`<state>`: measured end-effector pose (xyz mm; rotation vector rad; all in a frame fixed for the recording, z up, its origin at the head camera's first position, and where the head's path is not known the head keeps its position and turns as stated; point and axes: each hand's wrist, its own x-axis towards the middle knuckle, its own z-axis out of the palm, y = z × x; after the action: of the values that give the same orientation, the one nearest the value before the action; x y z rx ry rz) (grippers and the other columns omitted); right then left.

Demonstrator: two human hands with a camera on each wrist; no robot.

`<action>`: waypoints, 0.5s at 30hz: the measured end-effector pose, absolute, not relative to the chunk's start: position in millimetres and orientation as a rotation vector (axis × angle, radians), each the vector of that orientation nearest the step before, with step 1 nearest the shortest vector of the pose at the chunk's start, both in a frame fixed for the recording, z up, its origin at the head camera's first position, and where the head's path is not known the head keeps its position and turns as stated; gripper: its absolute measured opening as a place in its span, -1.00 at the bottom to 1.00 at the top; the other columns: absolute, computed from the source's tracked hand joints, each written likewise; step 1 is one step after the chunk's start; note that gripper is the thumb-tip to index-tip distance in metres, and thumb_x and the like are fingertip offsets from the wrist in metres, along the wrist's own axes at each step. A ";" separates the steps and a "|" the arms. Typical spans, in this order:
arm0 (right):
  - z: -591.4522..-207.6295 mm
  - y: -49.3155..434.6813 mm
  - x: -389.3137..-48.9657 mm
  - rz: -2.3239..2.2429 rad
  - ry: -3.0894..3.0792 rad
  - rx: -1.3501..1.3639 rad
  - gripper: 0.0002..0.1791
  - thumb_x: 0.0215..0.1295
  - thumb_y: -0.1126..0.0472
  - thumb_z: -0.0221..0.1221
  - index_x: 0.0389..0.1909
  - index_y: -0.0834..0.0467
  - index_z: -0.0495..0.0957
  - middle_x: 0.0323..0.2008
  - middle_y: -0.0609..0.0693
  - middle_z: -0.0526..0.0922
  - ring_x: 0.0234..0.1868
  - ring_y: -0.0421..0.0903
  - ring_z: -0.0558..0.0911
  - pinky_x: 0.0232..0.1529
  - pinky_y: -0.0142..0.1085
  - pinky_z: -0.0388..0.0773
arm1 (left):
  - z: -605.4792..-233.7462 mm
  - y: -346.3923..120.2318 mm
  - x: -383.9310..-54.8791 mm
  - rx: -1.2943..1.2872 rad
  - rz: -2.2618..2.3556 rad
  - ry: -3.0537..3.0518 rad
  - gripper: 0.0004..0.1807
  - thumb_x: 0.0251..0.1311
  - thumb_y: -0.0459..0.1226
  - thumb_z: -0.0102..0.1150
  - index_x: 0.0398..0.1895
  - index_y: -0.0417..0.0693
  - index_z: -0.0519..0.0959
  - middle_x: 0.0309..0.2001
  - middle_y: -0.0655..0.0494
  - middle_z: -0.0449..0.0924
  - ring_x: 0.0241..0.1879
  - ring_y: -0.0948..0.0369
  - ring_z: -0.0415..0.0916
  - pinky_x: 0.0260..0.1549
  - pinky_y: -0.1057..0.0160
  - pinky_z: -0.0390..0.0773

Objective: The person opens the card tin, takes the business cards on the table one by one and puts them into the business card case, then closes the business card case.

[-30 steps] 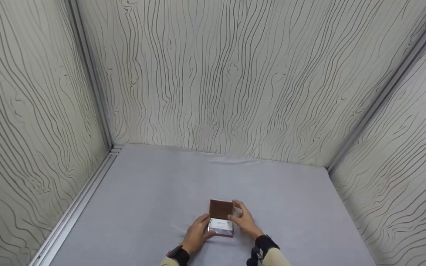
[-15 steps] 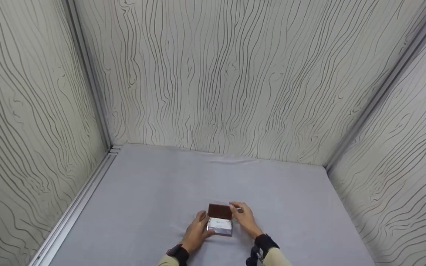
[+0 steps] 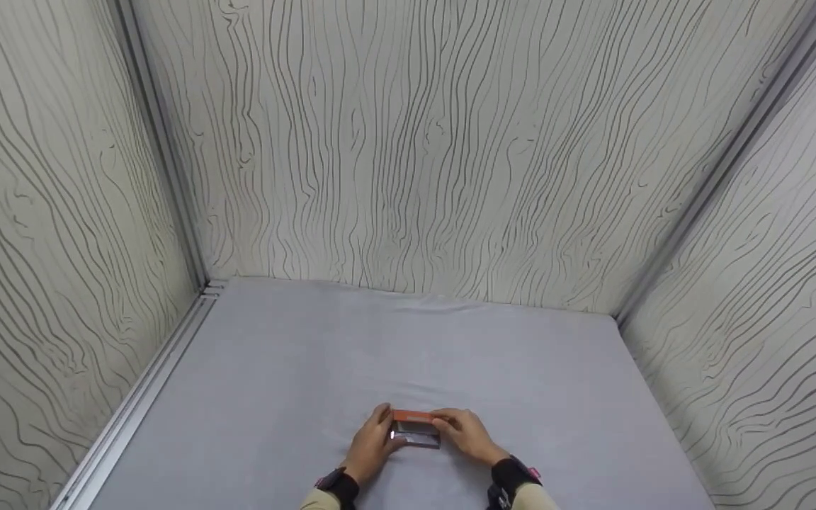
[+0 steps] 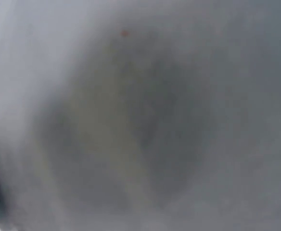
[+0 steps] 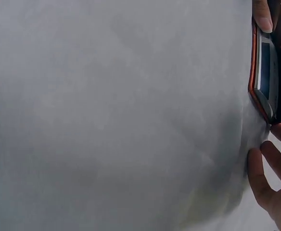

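A small card case [image 3: 415,439] with an orange-brown cover and a shiny metal body sits low in the middle of the head view. Its lid [image 3: 411,416] is tilted partway down over the body, orange outer side showing. My left hand [image 3: 369,446] grips the left side, thumb along the near edge. With thumb and fingers my right hand [image 3: 468,433] pinches the lid at its right corner. In the right wrist view the card case [image 5: 265,72] stands ajar at the right edge, a pale card-like face inside. The left wrist view shows only blurred cloth.
A pale grey cloth [image 3: 309,354] covers the table, slightly wrinkled beyond the case. Wood-grain patterned panels [image 3: 408,142] enclose it at the back and both sides. A metal rail [image 3: 139,404] runs along the left table edge. Black bands [image 3: 511,473] circle both wrists.
The lid has swung from upright, brown inside showing, down toward the body, hiding the white cards. My right hand has moved slightly left and nearer with it. My left hand keeps its grip.
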<state>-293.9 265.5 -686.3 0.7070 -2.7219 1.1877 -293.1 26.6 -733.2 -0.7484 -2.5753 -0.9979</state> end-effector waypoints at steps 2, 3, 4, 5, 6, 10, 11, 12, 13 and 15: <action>-688.7 266.0 -294.5 1.139 -2.727 0.715 -0.68 0.43 0.13 0.15 -0.04 0.30 0.67 -0.15 0.10 0.74 -0.08 0.03 0.68 -0.05 -0.08 0.62 | -734.4 26.5 -294.4 -0.752 -1.000 -2.579 -0.40 0.16 -0.16 0.37 0.11 -0.47 0.51 0.18 -0.29 0.42 0.15 -0.15 0.48 0.12 -0.04 0.52; -689.7 266.2 -294.5 1.111 -2.735 0.708 -0.67 0.42 0.12 0.16 -0.03 0.29 0.67 -0.15 0.09 0.74 -0.09 0.01 0.68 -0.04 -0.08 0.61 | -734.8 26.5 -294.8 -0.751 -1.006 -2.585 -0.40 0.17 -0.16 0.36 0.12 -0.46 0.51 0.19 -0.29 0.42 0.15 -0.15 0.48 0.12 -0.04 0.52; -690.9 266.6 -294.6 1.083 -2.740 0.710 -0.66 0.41 0.11 0.17 -0.03 0.29 0.67 -0.15 0.09 0.74 -0.09 0.00 0.67 -0.05 -0.07 0.60 | -735.1 26.6 -295.3 -0.747 -1.006 -2.594 -0.40 0.17 -0.15 0.36 0.13 -0.45 0.51 0.20 -0.28 0.42 0.15 -0.15 0.48 0.13 -0.03 0.51; -692.0 266.8 -294.5 1.058 -2.745 0.707 -0.66 0.40 0.11 0.17 -0.03 0.30 0.67 -0.15 0.09 0.74 -0.10 -0.01 0.67 -0.05 -0.07 0.59 | -735.4 26.6 -295.7 -0.747 -1.004 -2.598 -0.40 0.18 -0.15 0.35 0.13 -0.45 0.51 0.20 -0.28 0.42 0.15 -0.14 0.48 0.13 -0.03 0.52; -693.0 266.9 -294.4 1.039 -2.756 0.698 -0.64 0.40 0.09 0.18 -0.02 0.29 0.67 -0.14 0.08 0.74 -0.11 -0.02 0.66 -0.06 -0.08 0.58 | -735.7 26.4 -296.1 -0.750 -0.997 -2.598 -0.39 0.18 -0.14 0.35 0.14 -0.45 0.50 0.20 -0.28 0.42 0.15 -0.15 0.48 0.12 -0.03 0.52; -694.7 266.6 -293.0 0.991 -2.778 0.670 -0.59 0.37 0.02 0.18 0.00 0.27 0.67 -0.10 0.08 0.73 -0.19 -0.09 0.60 -0.15 -0.14 0.53 | -734.2 24.7 -296.6 -0.776 -0.977 -2.588 -0.37 0.20 -0.13 0.33 0.17 -0.47 0.48 0.21 -0.29 0.42 0.16 -0.16 0.47 0.12 -0.04 0.52; -695.0 266.5 -292.6 0.994 -2.785 0.659 -0.58 0.37 0.01 0.18 0.01 0.26 0.67 -0.09 0.07 0.73 -0.21 -0.11 0.58 -0.17 -0.16 0.52 | -733.4 23.9 -296.6 -0.781 -0.992 -2.588 -0.36 0.20 -0.13 0.32 0.18 -0.48 0.47 0.21 -0.29 0.42 0.16 -0.16 0.46 0.12 -0.05 0.51; -695.4 266.5 -292.0 0.997 -2.791 0.654 -0.57 0.36 0.00 0.18 0.02 0.26 0.67 -0.08 0.07 0.73 -0.23 -0.13 0.56 -0.19 -0.19 0.50 | -732.4 23.1 -296.6 -0.785 -1.010 -2.592 -0.35 0.20 -0.13 0.32 0.19 -0.48 0.46 0.22 -0.29 0.42 0.18 -0.16 0.45 0.13 -0.05 0.50; -696.1 266.8 -291.4 0.996 -2.799 0.645 -0.55 0.35 -0.02 0.18 0.03 0.24 0.67 -0.08 0.06 0.73 -0.24 -0.15 0.53 -0.22 -0.21 0.49 | -731.1 22.3 -296.7 -0.788 -1.030 -2.602 -0.33 0.19 -0.13 0.33 0.20 -0.48 0.44 0.23 -0.28 0.42 0.19 -0.16 0.44 0.15 -0.06 0.49; -697.8 267.7 -289.9 0.996 -2.812 0.633 -0.53 0.33 -0.04 0.19 0.06 0.22 0.66 -0.10 0.04 0.72 -0.26 -0.18 0.49 -0.25 -0.25 0.46 | -728.9 20.7 -297.4 -0.786 -1.072 -2.635 -0.29 0.16 -0.12 0.36 0.22 -0.48 0.43 0.25 -0.25 0.40 0.22 -0.16 0.42 0.18 -0.06 0.46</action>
<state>-289.9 267.7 -697.8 0.6326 -2.8124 0.9958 -297.4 20.7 -728.9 -0.7861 -2.6350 -1.0720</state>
